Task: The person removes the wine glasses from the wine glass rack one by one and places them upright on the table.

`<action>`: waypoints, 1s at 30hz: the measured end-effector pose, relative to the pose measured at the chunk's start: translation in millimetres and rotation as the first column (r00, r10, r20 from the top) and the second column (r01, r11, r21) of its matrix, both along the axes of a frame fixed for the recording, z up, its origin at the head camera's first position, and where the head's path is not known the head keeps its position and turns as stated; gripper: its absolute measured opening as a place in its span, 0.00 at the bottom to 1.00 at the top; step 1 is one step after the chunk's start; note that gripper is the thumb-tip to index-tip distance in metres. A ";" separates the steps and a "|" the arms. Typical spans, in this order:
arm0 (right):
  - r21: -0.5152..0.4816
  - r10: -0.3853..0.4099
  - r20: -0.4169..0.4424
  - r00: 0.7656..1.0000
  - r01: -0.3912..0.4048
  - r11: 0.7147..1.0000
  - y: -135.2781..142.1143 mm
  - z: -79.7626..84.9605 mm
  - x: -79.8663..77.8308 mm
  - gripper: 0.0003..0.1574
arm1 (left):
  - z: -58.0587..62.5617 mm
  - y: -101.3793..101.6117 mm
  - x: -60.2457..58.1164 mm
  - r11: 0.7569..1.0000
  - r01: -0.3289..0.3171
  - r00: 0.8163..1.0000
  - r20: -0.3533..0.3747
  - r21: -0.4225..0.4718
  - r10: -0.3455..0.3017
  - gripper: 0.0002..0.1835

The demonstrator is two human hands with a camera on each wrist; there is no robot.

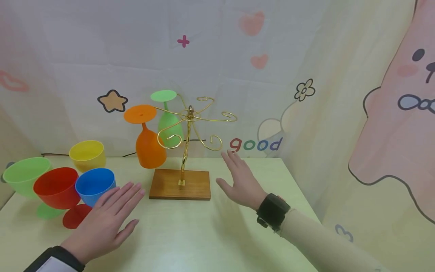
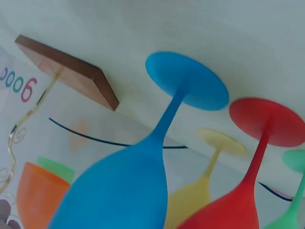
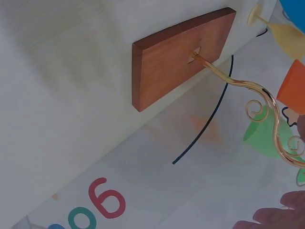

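My left hand (image 1: 105,223) is held over the table with its fingers straight and nothing in it. Just beyond its fingertips stands an upright blue plastic goblet (image 1: 96,185); the hand hides its foot in the head view. Red (image 1: 56,189), light green (image 1: 25,175) and yellow (image 1: 87,156) goblets stand around it. To the right of a gold wire glass rack (image 1: 186,151) on a wooden base (image 1: 163,185), my right hand (image 1: 242,181) is empty, fingers extended. An orange goblet (image 1: 149,147) and a green goblet (image 1: 168,122) hang upside down by their feet from the rack's left arms.
The pale table (image 1: 180,238) ends at a right edge beside a printed curtain (image 1: 217,45), which also hangs behind the rack. Several curled rack hooks without goblets point toward the front and right. A dark cord-like line (image 3: 205,126) runs behind the rack.
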State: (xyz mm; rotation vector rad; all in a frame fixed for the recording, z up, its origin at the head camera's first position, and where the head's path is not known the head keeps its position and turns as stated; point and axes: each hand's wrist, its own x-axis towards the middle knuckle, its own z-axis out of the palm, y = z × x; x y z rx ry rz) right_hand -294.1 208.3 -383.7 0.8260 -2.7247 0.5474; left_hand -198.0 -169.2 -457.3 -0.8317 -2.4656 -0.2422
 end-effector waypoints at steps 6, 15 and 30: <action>-0.071 0.049 -0.122 0.991 -0.058 0.996 -8.3 12.2 -3.1 0.55 | -4.6 2.6 1.0 0.999 -0.024 0.996 0.080 -0.031 0.027 0.49; -0.076 0.131 -0.304 0.944 -0.161 0.984 -28.5 35.7 -5.8 0.56 | -8.0 3.5 0.7 0.995 -0.061 0.992 0.103 -0.077 0.069 0.53; 0.084 0.376 -0.501 0.779 -0.389 0.917 -60.2 72.2 -10.3 0.44 | -10.8 3.5 1.3 0.992 -0.072 0.985 0.146 -0.104 0.087 0.54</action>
